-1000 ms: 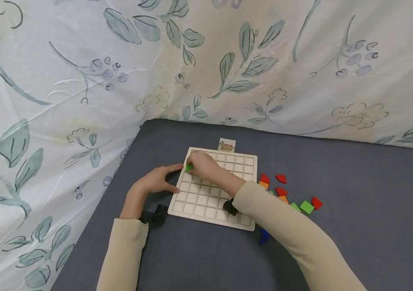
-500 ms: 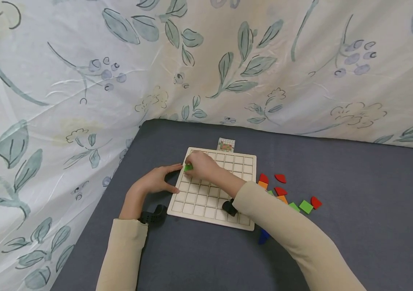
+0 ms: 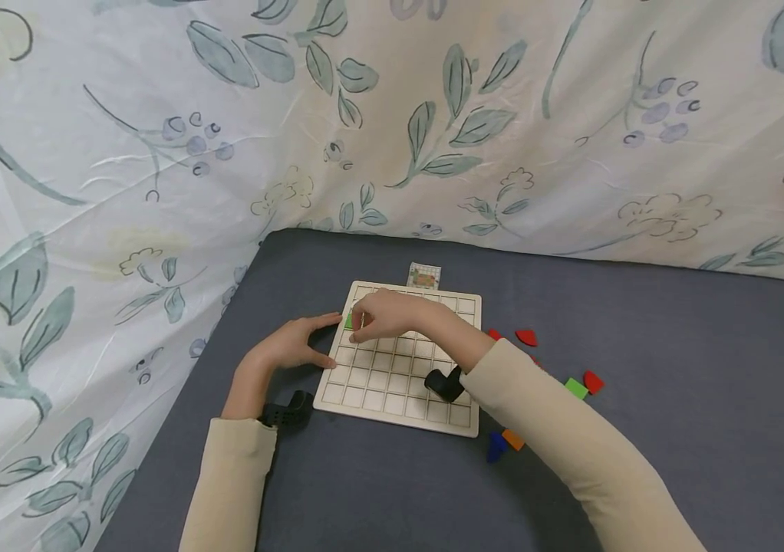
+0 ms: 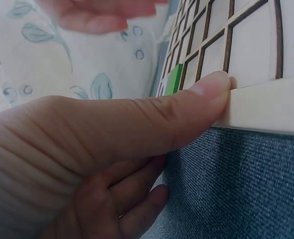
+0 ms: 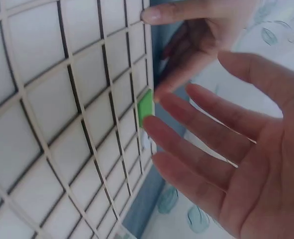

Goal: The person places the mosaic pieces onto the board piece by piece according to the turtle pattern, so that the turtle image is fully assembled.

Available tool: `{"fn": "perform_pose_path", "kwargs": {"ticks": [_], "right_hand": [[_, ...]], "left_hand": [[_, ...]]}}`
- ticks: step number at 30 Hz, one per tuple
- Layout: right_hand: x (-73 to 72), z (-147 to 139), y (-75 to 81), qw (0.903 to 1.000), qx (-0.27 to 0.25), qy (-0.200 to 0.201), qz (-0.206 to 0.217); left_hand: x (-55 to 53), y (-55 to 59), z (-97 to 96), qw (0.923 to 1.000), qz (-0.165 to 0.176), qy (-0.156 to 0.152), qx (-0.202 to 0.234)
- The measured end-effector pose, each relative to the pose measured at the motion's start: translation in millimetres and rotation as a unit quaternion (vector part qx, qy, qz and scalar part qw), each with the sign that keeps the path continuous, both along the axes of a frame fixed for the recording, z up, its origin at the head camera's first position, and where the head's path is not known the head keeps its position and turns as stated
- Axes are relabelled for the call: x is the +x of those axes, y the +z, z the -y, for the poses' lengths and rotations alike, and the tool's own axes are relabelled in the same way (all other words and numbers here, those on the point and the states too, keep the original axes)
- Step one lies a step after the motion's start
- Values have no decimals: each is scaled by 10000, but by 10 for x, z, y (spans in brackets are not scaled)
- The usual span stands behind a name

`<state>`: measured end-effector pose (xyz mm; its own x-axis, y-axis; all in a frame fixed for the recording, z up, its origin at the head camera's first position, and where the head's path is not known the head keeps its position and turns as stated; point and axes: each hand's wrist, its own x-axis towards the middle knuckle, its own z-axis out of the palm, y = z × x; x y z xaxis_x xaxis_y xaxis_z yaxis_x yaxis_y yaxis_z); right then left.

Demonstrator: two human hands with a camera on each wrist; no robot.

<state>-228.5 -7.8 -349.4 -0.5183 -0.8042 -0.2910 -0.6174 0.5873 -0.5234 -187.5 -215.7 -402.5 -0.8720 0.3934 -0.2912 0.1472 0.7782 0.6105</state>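
The tile (image 5: 145, 106), bright green, flat and straight-edged, lay on the pale gridded board (image 3: 396, 382) beside its left rim, towards the far corner. The right hand (image 3: 395, 313) held nothing, its fingers loosely extended by the tile; the left hand (image 3: 288, 343) was spread, thumb touching the rim

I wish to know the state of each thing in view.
Grid board: flat on table, visible cells mostly unfilled
Green piece on board: left edge, seating unclear
Left hand: thumb touching board rim
Right hand: over board, holding nothing
Picture card: face up
Red pieces: loose on table
Orange piece: loose
Blue piece: loose
Second green piece: loose
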Motion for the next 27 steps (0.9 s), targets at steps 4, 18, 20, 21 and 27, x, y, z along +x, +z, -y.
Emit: {"fn": "perform_pose_path", "kwargs": {"ticks": [4, 18, 20, 21, 27], "right_hand": [[42, -141, 9, 9999, 29, 36, 144], [258, -872, -132, 9966, -629, -489, 209], [273, -1015, -139, 9951, -731, -650, 137], [277, -1091, -144, 9944, -773, -717, 83], [266, -1516, -174, 9878, -791, -1311, -269]], "left_hand": [[-9, -3, 4, 10000, 15, 64, -38], [4, -18, -7, 9999, -67, 80, -59], [5, -18, -11, 9999, -85, 49, -53], [6, -17, -14, 9999, -83, 46, -49], [-2, -19, -18, 9999, -56, 88, -69]]}}
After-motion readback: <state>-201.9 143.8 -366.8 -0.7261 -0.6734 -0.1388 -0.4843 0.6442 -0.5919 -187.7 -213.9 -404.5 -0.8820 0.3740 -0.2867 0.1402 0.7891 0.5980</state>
